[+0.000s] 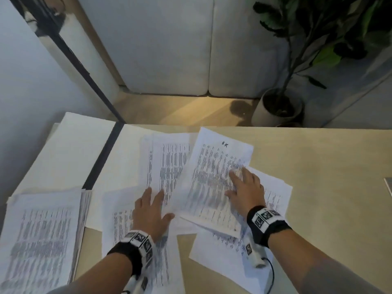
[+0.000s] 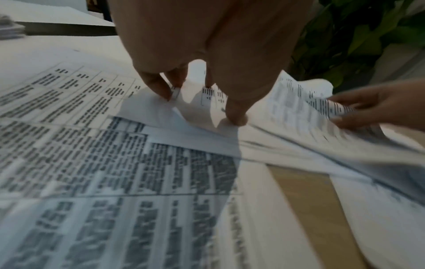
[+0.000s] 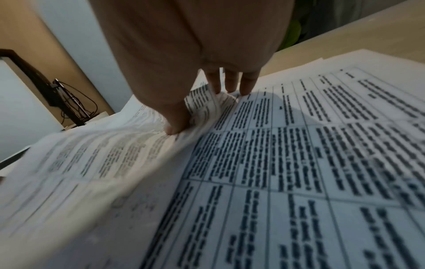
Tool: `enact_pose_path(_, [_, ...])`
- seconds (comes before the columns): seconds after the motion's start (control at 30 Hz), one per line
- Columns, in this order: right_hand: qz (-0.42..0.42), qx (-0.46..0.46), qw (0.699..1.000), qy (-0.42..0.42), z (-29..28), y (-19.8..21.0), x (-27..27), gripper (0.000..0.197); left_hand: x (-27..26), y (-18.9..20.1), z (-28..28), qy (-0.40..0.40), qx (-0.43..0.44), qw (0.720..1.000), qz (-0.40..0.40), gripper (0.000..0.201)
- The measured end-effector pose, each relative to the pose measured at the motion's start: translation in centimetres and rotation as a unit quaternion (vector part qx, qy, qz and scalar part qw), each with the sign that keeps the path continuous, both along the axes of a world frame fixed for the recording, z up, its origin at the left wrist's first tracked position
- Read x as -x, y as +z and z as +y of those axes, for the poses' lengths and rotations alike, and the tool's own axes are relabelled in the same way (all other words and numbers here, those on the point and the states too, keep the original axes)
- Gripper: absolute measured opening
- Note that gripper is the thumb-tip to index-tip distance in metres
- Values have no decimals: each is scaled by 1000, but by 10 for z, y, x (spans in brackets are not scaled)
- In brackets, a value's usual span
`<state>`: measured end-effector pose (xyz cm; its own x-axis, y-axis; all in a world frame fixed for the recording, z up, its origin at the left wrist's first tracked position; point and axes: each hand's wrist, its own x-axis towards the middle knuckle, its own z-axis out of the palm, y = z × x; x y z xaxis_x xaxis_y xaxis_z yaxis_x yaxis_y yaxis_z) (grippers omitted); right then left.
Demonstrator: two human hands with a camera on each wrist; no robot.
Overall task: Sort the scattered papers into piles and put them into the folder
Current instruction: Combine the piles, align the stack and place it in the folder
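Printed sheets lie scattered and overlapping point(image 1: 165, 166) in the middle of the light wooden table point(image 1: 331, 162). My left hand point(image 1: 157, 200) rests on them with fingers spread; in the left wrist view its fingertips point(image 2: 234, 116) press on a sheet's edge. My right hand point(image 1: 233, 185) pinches the right edge of a tilted sheet with a heading point(image 1: 214, 166), and the thumb point(image 3: 177, 125) bears on the curled paper. A stacked pile of papers point(image 1: 40, 236) sits at the front left. The open white folder point(image 1: 63, 153) with a dark spine lies at the back left.
Beyond the table's far edge stand a potted plant point(image 1: 277, 107) on the floor and a pale sofa point(image 1: 169, 49). A grey object point(image 1: 389, 185) pokes in at the right edge. Bare tabletop shows to the right of the papers.
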<state>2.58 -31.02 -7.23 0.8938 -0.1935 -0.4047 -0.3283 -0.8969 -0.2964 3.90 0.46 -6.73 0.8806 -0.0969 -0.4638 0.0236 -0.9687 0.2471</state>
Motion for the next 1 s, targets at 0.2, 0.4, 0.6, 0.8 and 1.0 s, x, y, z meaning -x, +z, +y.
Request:
enact_pose_path(0.2, [-28,-154,976,-152,-21,7,59,101,26,11,0,160,92,982,48,90])
enact_pose_path(0.4, [-4,-255,917,-306,-51,34,83,138,2,22,-9,246,60,966,42,87])
enact_pose_path(0.6, [42,-231,922,-310,-67,47,141,134,-1,27,-27,226,113,964,86,54])
enact_pose_path(0.8, [22,-261,901,-346,-62,38,143,59,34,41,-33,110,132,971,165,40])
enact_pose_path(1.0, [-31,-196,920,-338,-31,25,85,62,65,48,-49,140,212,940,225,17])
